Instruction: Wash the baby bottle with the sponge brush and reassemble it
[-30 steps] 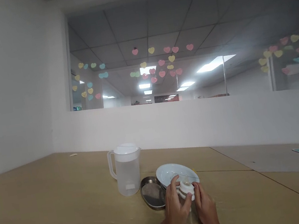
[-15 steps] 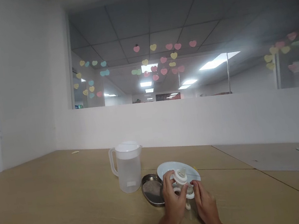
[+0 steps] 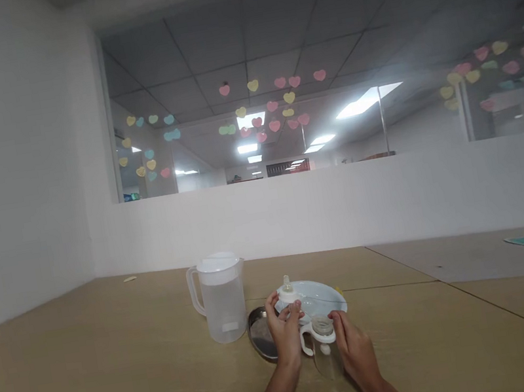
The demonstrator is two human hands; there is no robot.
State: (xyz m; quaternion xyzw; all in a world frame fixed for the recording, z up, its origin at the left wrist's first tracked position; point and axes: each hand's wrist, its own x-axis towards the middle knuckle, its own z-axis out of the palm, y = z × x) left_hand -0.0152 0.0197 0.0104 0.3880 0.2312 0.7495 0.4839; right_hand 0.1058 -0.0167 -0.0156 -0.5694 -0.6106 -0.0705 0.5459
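Teat cap (image 3: 288,294) sits upright in grip of left hand (image 3: 287,336)

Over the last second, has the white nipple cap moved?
Yes: against the pitcher, the white nipple cap, held in the left hand, has moved up and leftward, nearer the pitcher and off the bottle.

Tray (image 3: 261,338) partly behind left hand (image 3: 286,334)

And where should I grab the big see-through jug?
Probably by the handle, coming from the picture's left: it sticks out on that side, the jug stands upright, and the spout is opposite, on the right.
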